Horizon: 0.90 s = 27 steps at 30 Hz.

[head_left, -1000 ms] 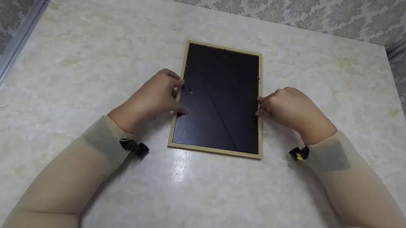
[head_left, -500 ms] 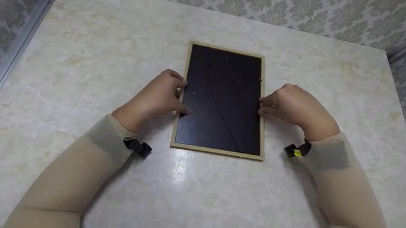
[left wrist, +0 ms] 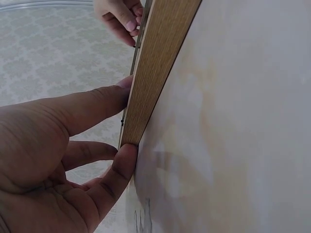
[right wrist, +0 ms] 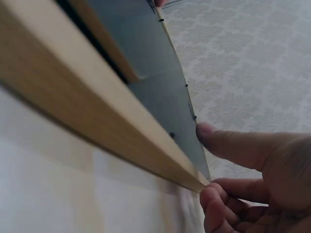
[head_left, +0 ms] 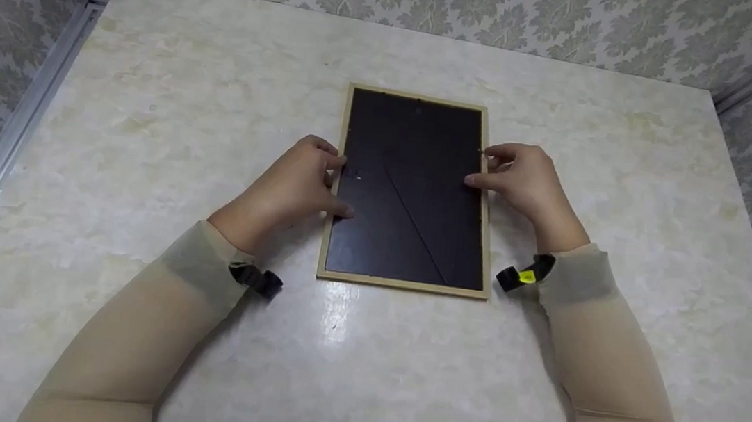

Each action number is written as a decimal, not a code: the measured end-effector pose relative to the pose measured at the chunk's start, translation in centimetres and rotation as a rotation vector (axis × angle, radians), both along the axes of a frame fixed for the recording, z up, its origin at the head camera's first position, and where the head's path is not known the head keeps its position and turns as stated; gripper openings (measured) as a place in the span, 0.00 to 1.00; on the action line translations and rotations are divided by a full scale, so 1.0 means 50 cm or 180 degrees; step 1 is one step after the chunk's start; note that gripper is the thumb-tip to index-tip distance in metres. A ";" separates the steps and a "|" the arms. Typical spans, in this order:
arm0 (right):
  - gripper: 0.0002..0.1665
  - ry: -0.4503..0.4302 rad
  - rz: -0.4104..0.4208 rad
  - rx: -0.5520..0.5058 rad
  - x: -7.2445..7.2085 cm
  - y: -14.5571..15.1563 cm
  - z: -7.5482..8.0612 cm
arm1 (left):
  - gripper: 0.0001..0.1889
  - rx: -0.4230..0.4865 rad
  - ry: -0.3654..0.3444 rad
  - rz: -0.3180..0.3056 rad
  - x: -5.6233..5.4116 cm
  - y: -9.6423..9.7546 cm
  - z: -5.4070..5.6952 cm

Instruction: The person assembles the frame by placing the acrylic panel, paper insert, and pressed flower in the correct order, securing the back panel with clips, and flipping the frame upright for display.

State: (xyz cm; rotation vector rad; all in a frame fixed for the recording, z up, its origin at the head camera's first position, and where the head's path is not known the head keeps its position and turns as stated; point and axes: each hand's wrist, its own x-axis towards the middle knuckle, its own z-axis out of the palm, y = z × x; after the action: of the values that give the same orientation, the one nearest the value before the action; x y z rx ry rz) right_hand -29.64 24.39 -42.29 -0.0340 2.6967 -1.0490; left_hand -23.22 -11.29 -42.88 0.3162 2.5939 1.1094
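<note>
A picture frame lies back side up on the table, with a light wood rim and a black back panel. A diagonal line crosses the panel, and small dark tabs dot its edge. My left hand holds the left rim, thumb over the panel and fingers against the outer side. At the right rim, higher up, my right hand pinches the edge, its thumb reaching onto the panel. The left wrist view shows the wood side between thumb and fingers. In the right wrist view, curled fingers meet the rim's side. The frame's front is hidden.
The pale marbled table extends around the frame on all sides. Patterned wall panels stand behind it and at both sides, with a metal rail along the left. Black cameras are strapped at both wrists.
My right hand has shifted up along the right rim, and its thumb has come over onto the back panel. My left hand keeps its place on the left rim. The frame has hardly moved.
</note>
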 end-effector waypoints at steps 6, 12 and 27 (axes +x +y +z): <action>0.42 0.0138 -0.0152 -0.0103 0.000 -0.003 -0.016 | 0.49 0.0039 -0.0044 0.0048 0.000 0.000 0.001; 0.38 0.0186 -0.0250 -0.0209 0.003 0.000 -0.024 | 0.50 0.0039 -0.0067 0.0020 -0.002 0.000 -0.001; 0.36 0.0193 -0.0210 -0.0730 0.008 -0.001 -0.032 | 0.49 0.0076 -0.0167 0.0056 -0.006 0.000 0.000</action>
State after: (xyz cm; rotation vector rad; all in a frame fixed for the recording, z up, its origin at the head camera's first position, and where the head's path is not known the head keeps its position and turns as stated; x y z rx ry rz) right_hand -29.25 24.37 -43.91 -0.0185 2.6318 -1.3938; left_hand -23.50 -11.30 -42.87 0.2665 2.5441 1.1399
